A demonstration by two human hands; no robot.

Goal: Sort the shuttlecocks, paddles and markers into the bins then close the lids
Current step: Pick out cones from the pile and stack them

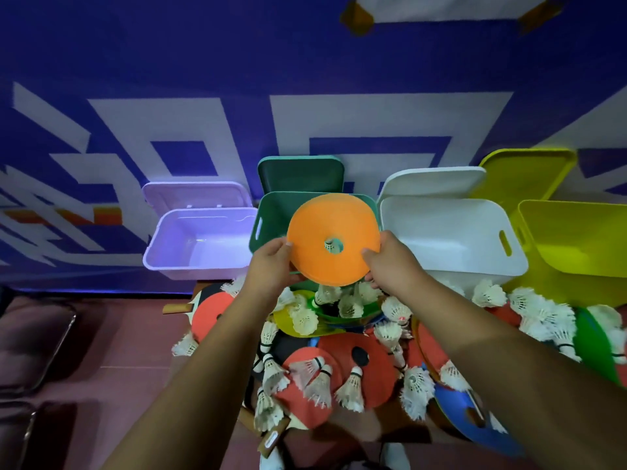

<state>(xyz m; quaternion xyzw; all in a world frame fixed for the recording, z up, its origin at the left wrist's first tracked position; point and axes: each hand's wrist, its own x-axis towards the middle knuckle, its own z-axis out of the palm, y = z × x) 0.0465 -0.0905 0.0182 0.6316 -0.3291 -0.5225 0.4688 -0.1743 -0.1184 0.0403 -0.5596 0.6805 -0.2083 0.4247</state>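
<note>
Centre of frame: you held one orange marker [334,232] up in both hands, tilted, its face toward the camera. Your left hand [271,262] gripped its left edge, thumb on the face and fingers curled behind. Your right hand [390,262] pinched its right edge the same way. Both hands were clamped on the marker.

The marker sat in front of the green bin [268,215] and hid most of the bin's mouth. A shuttlecock showed through the marker's centre hole; whether it lay in the bin could not be told.

Row across mid-frame, left to right: lilac bin [200,249], green bin, white bin [451,242], yellow bin [576,245]. All four lids [300,174] stood open, leaning back behind their bins against the blue and white wall [203,62].

Lower centre to lower right, below your hands: a mixed heap.
- White shuttlecocks [417,385] were scattered all over it, some lying on the flat pieces.
- Red paddles [212,310] lay at its left and lower middle.
- Flat markers were in it too: a blue one [454,405] at lower right, a green one [593,340] at the right edge, and a yellow one [285,322] just under your left wrist.

Lower left: reddish floor [135,334] and a dark seat [34,334].
</note>
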